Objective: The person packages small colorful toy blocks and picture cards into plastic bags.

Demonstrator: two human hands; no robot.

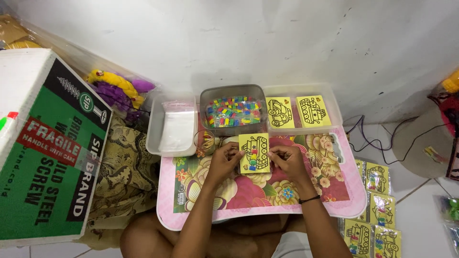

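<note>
Risk of spillage — yellow card (255, 152) pinched at both edges by left hand (224, 162) and right hand (288, 161) fingers above floral worktop (267, 191); loose coloured pieces likely to slide off if tilted.

cardboard box (48, 153) cut off left, card's (255, 152) side edges under fingers (234, 154)

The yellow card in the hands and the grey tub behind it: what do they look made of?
Yellow card: seemingly thin paper or card, matt, printed with black line art, perhaps in a clear sleeve. Grey tub: translucent plastic, since the coloured pieces show through its wall. Both hands pinch the card's edges.
</note>
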